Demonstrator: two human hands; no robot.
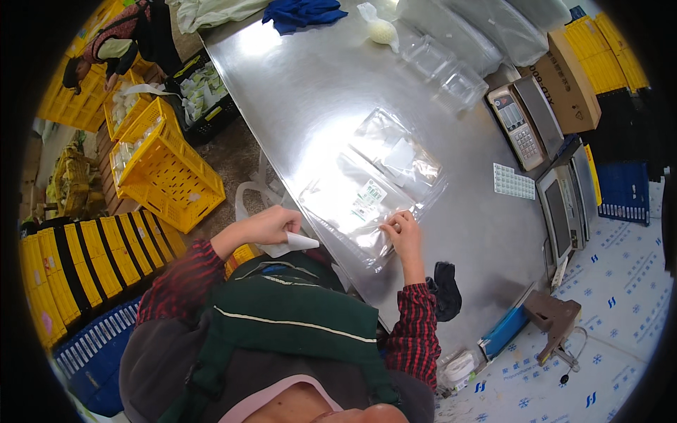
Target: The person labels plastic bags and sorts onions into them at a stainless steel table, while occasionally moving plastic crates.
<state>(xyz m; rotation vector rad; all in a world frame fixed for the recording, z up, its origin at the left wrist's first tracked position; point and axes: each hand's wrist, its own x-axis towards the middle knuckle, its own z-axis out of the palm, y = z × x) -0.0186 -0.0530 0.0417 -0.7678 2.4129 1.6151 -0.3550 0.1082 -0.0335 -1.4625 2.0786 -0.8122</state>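
My left hand (275, 224) grips a strip of white backing paper (302, 242), which curls out past the table's near edge. A longer loop of pale strip (244, 198) hangs below that hand, beside the table. Flat on the metal table (296, 79) lies a stack of clear plastic bags (338, 211). The upper bag bears a white and green printed label (369, 198). With thumb and fingertips brought together, my right hand (404, 232) pinches the bag near its right-hand edge. Another clear bag (399, 156) with a pale label lies just beyond.
Two weighing scales (513, 124) (555, 211) and a label sheet (513, 181) are at right. Clear trays (444, 71) and a blue cloth (304, 15) lie farther back. Black fabric (447, 291) rests near my right sleeve. Yellow crates (169, 164) and a bending person (121, 47) are left.
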